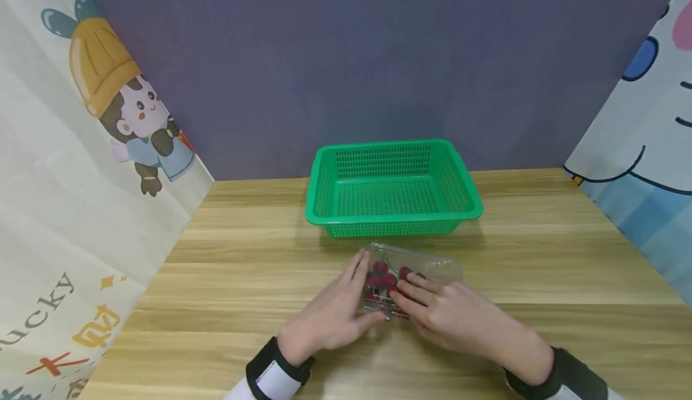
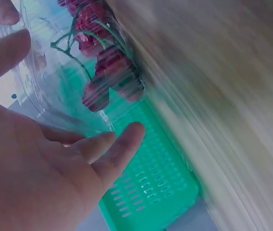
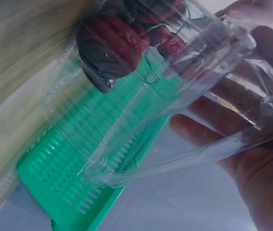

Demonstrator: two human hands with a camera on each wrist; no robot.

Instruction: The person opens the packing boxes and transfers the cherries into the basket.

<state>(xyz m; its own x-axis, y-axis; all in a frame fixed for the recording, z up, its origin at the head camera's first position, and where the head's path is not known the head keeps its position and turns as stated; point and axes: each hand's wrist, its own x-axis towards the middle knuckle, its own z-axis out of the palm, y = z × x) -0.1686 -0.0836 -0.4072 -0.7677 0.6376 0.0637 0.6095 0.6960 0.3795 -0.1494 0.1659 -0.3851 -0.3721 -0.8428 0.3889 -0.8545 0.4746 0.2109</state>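
Note:
A clear plastic box of dark red cherries with green stems lies on the wooden table. My left hand is at its left end, fingers straight along the side and thumb by the front edge. Over the box's front right part, my right hand rests with its fingers extended on the plastic. The right wrist view shows a bent clear plastic edge between that hand and the cherries. Whether the lid is fully closed, I cannot tell.
Behind the box stands a green perforated basket with nothing in it. A grey-blue panel rises at the table's back edge. Printed cloths hang on the left and on the right.

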